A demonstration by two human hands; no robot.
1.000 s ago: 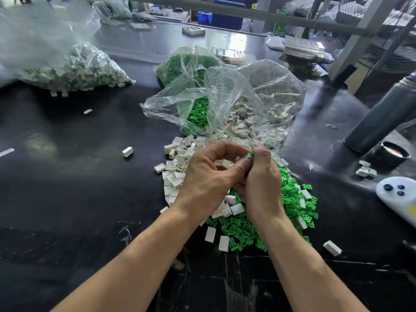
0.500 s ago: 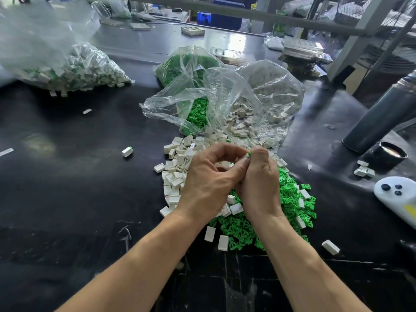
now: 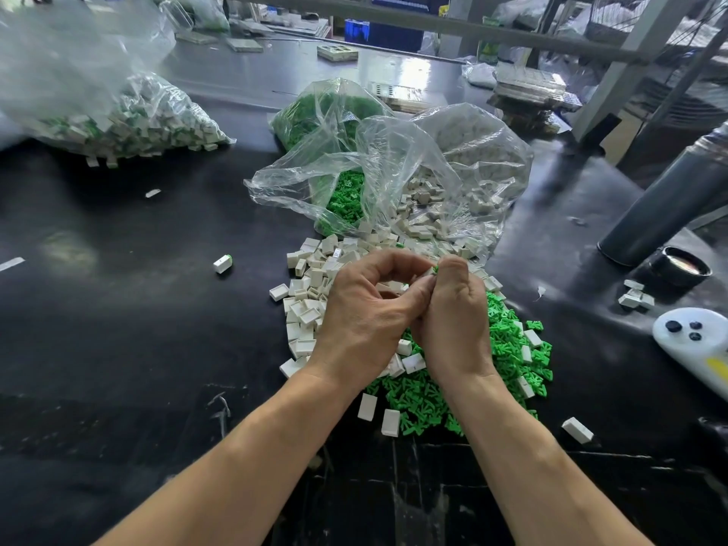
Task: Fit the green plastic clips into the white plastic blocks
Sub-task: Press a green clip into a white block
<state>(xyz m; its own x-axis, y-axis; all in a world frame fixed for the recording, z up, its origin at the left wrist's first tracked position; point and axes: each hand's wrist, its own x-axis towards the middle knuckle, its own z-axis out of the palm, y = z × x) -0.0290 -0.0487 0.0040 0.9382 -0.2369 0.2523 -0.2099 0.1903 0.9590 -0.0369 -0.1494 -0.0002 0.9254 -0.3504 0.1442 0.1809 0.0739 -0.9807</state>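
My left hand (image 3: pixel 366 321) and my right hand (image 3: pixel 453 321) meet above two piles on the black table (image 3: pixel 118 348). The left fingers pinch a white block (image 3: pixel 427 273); the right fingertips pinch a green clip (image 3: pixel 435 269) against it. Both parts are mostly hidden by fingers. Loose white blocks (image 3: pixel 311 293) lie under and left of my left hand. Green clips (image 3: pixel 508 348) are heaped under and right of my right hand. One block with a green clip in it (image 3: pixel 223 264) lies alone to the left.
Open clear bags of green clips (image 3: pixel 346 199) and white blocks (image 3: pixel 453 199) lie behind the piles. A bag of assembled pieces (image 3: pixel 138 120) sits far left. A grey cylinder (image 3: pixel 669 206), a dark cap (image 3: pixel 683 266) and a white controller (image 3: pixel 693 340) stand at the right.
Both hands have dropped slightly toward the piles while staying together; the fingertips keep working the same block and clip.
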